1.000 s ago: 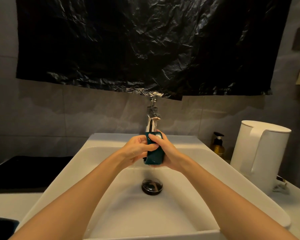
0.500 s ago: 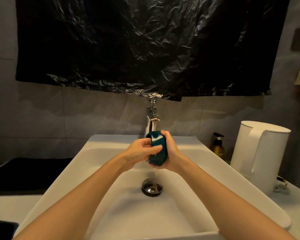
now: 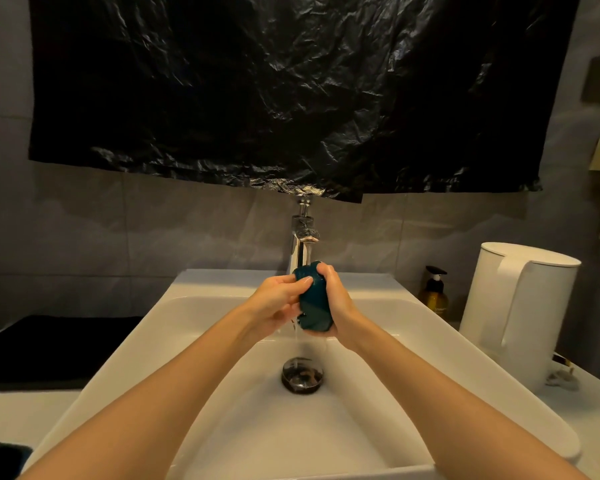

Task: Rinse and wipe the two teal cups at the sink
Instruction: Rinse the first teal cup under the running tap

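- Cup's been turned since a second ago: the teal cup (image 3: 315, 301) was upright then. Now it leans with its top to the left, a touch higher under the faucet (image 3: 302, 242).
- Left hand (image 3: 278, 301) grips the cup's left side, thumb laid across the upper front.
- Right hand (image 3: 340, 303) wraps the right side, fingers curled over the top end.
- Cup is held over the basin of the sink (image 3: 222, 282), just below the spout and above the drain (image 3: 302, 374), with water trickling off its lower end.
- Which way the cup's mouth faces, I honestly can't tell, the hands cover too much.
- White kettle (image 3: 520, 306) stands on the counter to the right, and an amber pump bottle (image 3: 434, 294) stands just beside it.
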The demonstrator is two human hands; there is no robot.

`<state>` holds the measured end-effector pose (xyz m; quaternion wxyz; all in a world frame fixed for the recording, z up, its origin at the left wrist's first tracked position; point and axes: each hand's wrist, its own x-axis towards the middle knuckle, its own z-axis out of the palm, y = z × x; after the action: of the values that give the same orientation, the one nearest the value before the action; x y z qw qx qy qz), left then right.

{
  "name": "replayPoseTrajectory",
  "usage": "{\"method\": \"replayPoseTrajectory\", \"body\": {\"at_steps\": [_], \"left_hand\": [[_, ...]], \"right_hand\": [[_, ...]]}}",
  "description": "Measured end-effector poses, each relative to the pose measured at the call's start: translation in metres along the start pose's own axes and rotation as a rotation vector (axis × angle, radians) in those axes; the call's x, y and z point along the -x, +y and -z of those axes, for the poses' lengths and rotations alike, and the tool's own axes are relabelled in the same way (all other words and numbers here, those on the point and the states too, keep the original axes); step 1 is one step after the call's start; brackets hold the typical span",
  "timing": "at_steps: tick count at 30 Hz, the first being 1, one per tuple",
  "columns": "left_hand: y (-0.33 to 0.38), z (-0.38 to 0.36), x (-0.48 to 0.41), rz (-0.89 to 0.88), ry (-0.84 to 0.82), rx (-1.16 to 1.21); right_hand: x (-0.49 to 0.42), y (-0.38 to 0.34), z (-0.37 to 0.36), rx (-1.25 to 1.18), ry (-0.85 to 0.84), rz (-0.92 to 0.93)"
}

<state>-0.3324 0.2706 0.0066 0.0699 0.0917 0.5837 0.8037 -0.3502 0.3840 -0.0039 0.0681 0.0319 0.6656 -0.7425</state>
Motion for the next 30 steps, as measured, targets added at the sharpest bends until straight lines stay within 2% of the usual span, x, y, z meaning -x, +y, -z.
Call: {"method": "replayPoseTrajectory", "body": {"at_steps": [5,9,11,14,17,19,23,27,30], "left_hand": [[0.004,-0.005,-0.004,-0.006,0.142,0.056],[0.004,0.000,-0.003,-0.005,0.030,-0.029],[0.004,0.004,-0.002,-0.012,-0.015,-0.010],[0.006,0.009,0.000,-0.053,-0.044,-0.040],[0.002,0.011,0.002,-0.062,-0.061,-0.194],[0.001,0.011,0.002,-0.045,-0.050,-0.232],[0.002,0.011,0.000,-0.019,-0.010,-0.266],[0.002,0.012,0.000,-0.027,-0.027,-0.288],[0.003,0.013,0.000,-0.046,-0.063,-0.306]], "right_hand": [[0.003,0.000,-0.002,0.099,-0.019,0.218],[0.001,-0.001,-0.004,-0.028,-0.024,0.015],[-0.003,-0.001,0.000,-0.047,-0.045,-0.031],[0.000,-0.005,0.008,-0.079,-0.164,-0.068],[-0.003,-0.004,0.010,0.010,-0.249,0.001],[-0.004,-0.002,0.006,0.041,-0.214,0.023],[-0.006,-0.002,0.007,-0.028,-0.146,-0.043],[-0.007,-0.001,0.009,0.065,-0.194,0.150],[-0.004,-0.003,0.003,0.053,-0.170,0.150]]}}
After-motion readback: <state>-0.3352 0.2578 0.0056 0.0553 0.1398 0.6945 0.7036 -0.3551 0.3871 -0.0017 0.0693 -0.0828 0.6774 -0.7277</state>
